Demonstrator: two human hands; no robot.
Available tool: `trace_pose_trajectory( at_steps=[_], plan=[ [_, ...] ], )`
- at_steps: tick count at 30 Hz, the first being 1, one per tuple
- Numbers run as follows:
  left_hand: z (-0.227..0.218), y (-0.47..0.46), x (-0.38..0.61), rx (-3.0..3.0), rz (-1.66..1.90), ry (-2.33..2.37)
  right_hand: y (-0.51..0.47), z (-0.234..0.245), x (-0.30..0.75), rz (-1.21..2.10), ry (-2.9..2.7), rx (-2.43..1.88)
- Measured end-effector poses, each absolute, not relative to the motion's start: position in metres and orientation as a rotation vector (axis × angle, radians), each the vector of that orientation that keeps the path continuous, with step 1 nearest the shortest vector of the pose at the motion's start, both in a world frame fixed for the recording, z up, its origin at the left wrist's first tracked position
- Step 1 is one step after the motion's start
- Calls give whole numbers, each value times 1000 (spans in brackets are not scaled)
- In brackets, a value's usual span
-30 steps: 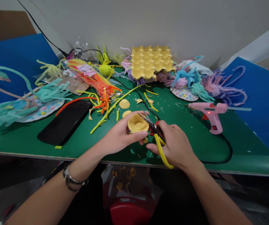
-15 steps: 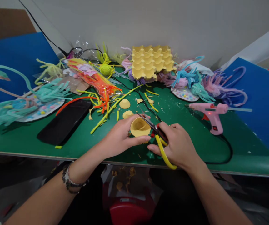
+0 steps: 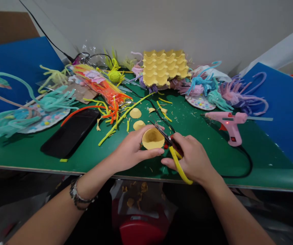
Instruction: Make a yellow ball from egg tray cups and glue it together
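Note:
My left hand [image 3: 133, 148] is closed round a yellow egg-carton cup [image 3: 153, 139], thumb in front and fingers behind, with the hollow facing me. In my right hand [image 3: 193, 154] is a pair of scissors [image 3: 179, 169] with yellow handles. The blades reach over the cup's right rim; whether they touch it I cannot tell. Just beyond my left hand, two more cut cups [image 3: 135, 113] lie on the green table [image 3: 199, 136]. Yellow scraps [image 3: 164, 111] and pieces of pipe cleaner [image 3: 126, 115] are scattered around them.
A cut-down yellow egg tray [image 3: 164, 67] rests on pipe-cleaner bundles at the back. On the right lies a pink glue gun [image 3: 231, 124], its red light lit and cord trailing. A black phone [image 3: 71, 134] lies left. Below the table edge, a red bin [image 3: 141, 231] holds scraps.
The cup has turned slightly in my left hand, and its inside shows differently. The scissors have barely moved, and the view has shifted a little.

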State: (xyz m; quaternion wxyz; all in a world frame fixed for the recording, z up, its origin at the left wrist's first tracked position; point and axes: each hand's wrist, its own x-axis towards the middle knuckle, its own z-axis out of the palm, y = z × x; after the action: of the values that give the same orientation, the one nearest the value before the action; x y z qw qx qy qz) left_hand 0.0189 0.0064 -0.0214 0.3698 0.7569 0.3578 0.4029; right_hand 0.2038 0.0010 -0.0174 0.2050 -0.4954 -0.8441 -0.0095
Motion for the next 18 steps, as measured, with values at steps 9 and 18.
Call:
trace_pose_trajectory(
  at_steps=[9, 18],
  plan=[
    [-24, 10, 17, 1936, 1234, 1099, 0, -15, 198, 0, -2396, -1448],
    [-28, 8, 18, 2095, 1228, 1205, 1, -18, 200, -150, -2402, -1341]
  ],
)
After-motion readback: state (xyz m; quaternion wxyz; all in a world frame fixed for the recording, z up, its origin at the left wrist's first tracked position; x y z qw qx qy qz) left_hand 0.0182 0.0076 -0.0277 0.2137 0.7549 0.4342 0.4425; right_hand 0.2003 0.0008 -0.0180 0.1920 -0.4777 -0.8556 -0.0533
